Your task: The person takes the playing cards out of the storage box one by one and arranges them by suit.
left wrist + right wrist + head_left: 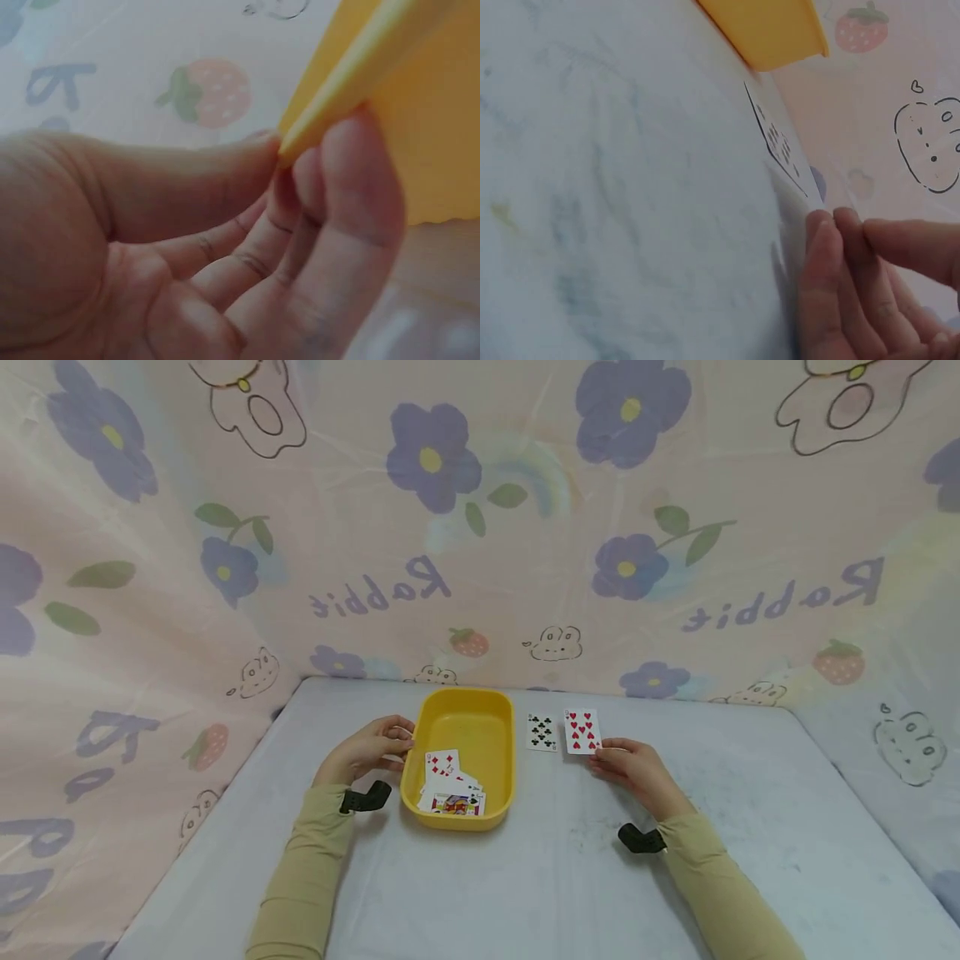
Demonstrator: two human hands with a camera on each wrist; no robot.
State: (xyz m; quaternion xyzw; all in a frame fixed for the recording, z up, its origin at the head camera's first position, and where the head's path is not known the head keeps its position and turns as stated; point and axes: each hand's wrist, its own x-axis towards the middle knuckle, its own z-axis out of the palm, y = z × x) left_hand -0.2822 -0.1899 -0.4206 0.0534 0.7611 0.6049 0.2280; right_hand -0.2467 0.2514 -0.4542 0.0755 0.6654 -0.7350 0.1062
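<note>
Left hand [367, 750] grip on glossy yellow tray [495, 718]

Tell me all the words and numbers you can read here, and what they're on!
"Rabbit", mirrored, printed several times on the flowery backdrop cloth.
Red hearts card at the right hand: nine hearts show; corner number too small to read.
Black clubs card beside it: corner number too small to read.
Cards in the yellow tray, whose rim the left hand pinches: red diamonds and a picture card, corner marks too small to read.

Face-up heart card [582, 731] beside yellow tray [459, 708]
</note>
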